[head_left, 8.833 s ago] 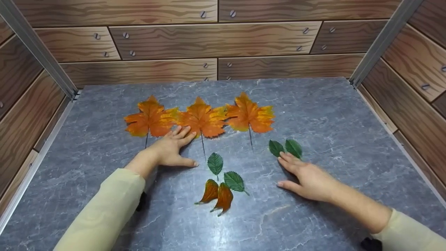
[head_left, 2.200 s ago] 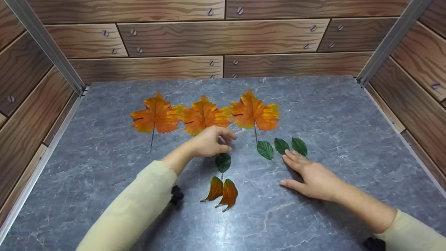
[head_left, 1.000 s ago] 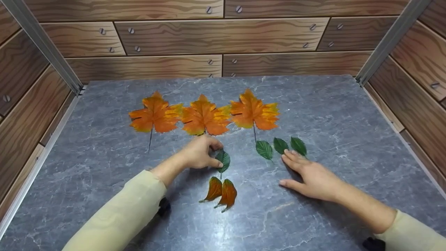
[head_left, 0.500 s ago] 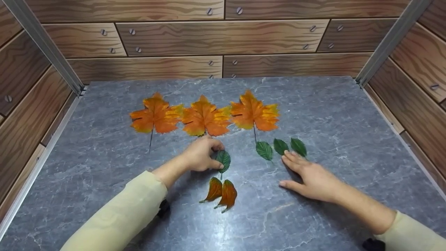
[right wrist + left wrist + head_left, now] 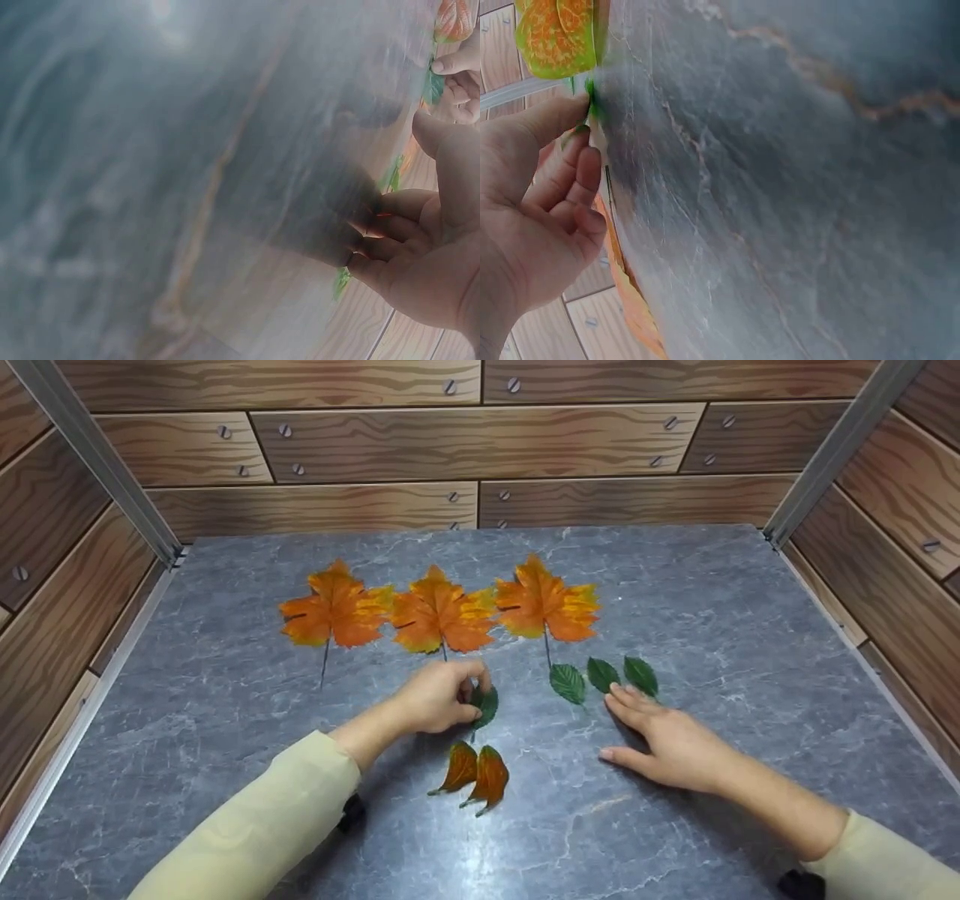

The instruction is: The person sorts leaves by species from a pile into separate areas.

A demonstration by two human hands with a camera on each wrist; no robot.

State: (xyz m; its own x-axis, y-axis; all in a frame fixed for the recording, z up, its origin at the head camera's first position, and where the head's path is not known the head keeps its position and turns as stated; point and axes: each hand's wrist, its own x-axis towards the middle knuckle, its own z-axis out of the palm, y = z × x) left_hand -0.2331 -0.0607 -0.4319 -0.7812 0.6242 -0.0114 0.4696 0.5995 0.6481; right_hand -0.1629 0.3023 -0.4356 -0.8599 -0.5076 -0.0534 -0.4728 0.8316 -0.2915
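Observation:
Between thumb and fingers, my left hand (image 5: 439, 697) pinches a green leaf (image 5: 487, 707) at the middle of the table; the left wrist view shows that leaf (image 5: 592, 94) edge-on at the fingertips. Just in front of it lie two orange-brown curled leaves (image 5: 491, 776). My right hand (image 5: 667, 742) rests flat with straight fingers, its fingertips touching the lower ends of two green leaves (image 5: 640, 675) standing side by side. A third green leaf (image 5: 568, 684) lies to their left, near the stem of the rightmost maple leaf.
A row of orange maple leaves lies behind the hands: one at left (image 5: 335, 606), one in the middle (image 5: 441, 611), one at right (image 5: 547, 600). The grey marbled table (image 5: 225, 675) is bounded by wood-patterned walls (image 5: 480, 442) at back and sides.
A green leaf from the middle now lies left of the right hand's pair. My left hand has come to the remaining middle leaf, gripped it and tilted it slightly. The right hand stays put.

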